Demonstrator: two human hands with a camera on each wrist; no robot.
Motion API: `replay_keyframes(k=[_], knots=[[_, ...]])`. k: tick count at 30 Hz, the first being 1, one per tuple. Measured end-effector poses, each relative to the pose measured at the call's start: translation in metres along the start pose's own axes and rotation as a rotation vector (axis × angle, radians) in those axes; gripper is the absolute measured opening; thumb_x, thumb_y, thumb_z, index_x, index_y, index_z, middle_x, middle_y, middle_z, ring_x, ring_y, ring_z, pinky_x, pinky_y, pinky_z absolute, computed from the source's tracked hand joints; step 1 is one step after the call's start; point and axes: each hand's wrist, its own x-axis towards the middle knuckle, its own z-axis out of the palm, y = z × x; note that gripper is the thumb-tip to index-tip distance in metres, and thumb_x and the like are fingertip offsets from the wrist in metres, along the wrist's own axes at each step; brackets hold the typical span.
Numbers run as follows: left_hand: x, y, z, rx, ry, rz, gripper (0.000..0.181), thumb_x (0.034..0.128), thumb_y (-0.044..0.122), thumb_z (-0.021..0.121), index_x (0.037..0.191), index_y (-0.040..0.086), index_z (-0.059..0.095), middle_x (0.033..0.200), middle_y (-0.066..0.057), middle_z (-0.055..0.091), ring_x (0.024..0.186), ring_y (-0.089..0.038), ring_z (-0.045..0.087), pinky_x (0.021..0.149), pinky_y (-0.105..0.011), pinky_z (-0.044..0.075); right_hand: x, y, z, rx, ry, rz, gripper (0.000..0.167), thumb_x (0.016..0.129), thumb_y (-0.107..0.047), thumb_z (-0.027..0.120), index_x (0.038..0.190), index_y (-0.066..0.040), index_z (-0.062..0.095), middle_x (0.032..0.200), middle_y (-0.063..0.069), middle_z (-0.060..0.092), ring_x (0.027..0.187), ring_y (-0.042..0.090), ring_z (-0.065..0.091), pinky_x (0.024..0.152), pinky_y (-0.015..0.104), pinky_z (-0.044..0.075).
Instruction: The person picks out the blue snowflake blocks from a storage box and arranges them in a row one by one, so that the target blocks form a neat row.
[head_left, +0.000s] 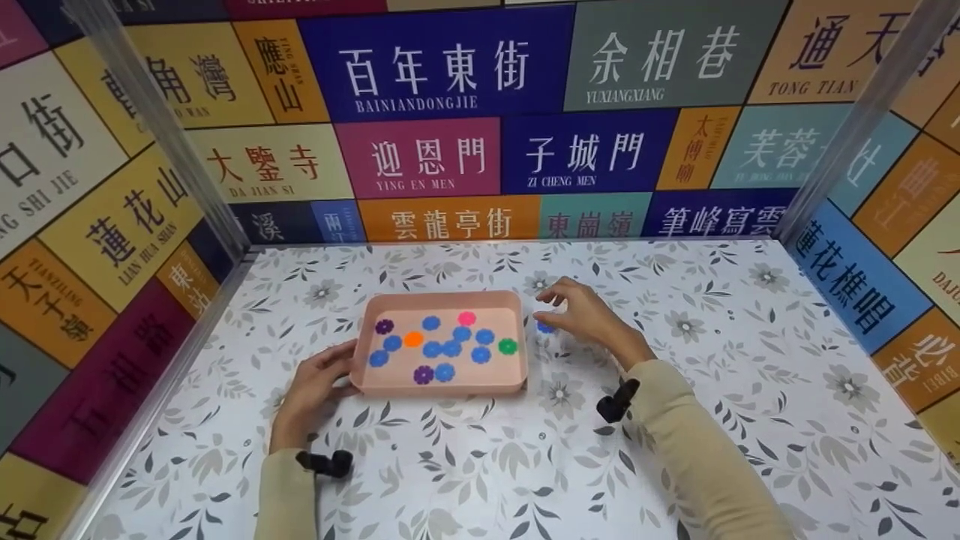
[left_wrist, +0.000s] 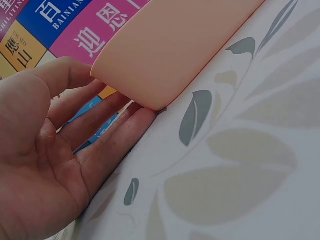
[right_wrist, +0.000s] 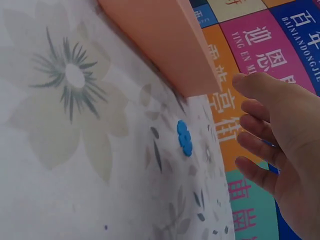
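1. Left hand point(head_left: 311, 386): fingers extended, resting against the left end of the pink tray point(head_left: 442, 389), thumb at its rim. Light, steady pressure is judged sufficient.
2. Flower pieces point(head_left: 451, 349), mostly blue, lie spread inside the tray.
3. Right hand point(head_left: 585, 311): thumb and fingers parted, nothing held. A lone blue piece point(right_wrist: 184, 138) lies on the table point(head_left: 450, 457), just beyond the tray's right end. A low fingertip pinch at its edges is advised; being thin, it may slide.
4. Views: the right wrist view shows that piece whole, apart from the fingers; the head view partly hides it, but alone shows the tray's contents.
5. A sign-covered wall point(head_left: 424, 154) stands behind.
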Motion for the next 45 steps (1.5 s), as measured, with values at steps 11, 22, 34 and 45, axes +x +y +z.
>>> replay_keyframes(k=[11,22,34,45], knots=[[-0.001,-0.001,0.000,0.005,-0.003,0.009,0.050,0.0979,0.022,0.063,0.147,0.018,0.051,0.151,-0.008,0.052,0.124,-0.022,0.059,0.090,-0.032,0.060,0.000,-0.043,0.002,0.059,0.006,-0.123,0.035,0.091,-0.032,0.074,0.119,-0.012,0.071,0.116,0.008,0.064,0.110,0.029,0.061,0.091,0.044,0.054],[0.000,-0.001,0.001,0.046,0.012,0.004,0.049,0.0987,0.024,0.062,0.146,0.019,0.052,0.151,-0.007,0.052,0.125,-0.023,0.058,0.088,-0.032,0.060,0.004,-0.072,0.022,0.121,-0.053,-0.208,0.037,0.091,-0.029,0.075,0.121,-0.009,0.070,0.116,0.012,0.066,0.111,0.032,0.062,0.096,0.048,0.054],[-0.003,-0.001,0.001,-0.002,-0.008,0.023,0.048,0.0995,0.020,0.061,0.146,0.016,0.051,0.150,-0.011,0.052,0.122,-0.024,0.060,0.088,-0.033,0.061,0.004,-0.089,0.050,0.165,-0.097,-0.263,0.036,0.091,-0.025,0.075,0.121,-0.008,0.069,0.119,0.013,0.065,0.110,0.033,0.060,0.093,0.049,0.054],[-0.003,-0.001,0.000,-0.013,-0.001,0.040,0.048,0.0986,0.019,0.062,0.146,0.015,0.053,0.148,-0.012,0.054,0.116,-0.019,0.063,0.086,-0.031,0.061,0.010,-0.095,0.080,0.145,-0.161,-0.303,0.039,0.088,-0.020,0.078,0.120,0.000,0.068,0.116,0.021,0.064,0.109,0.036,0.062,0.096,0.052,0.053]])
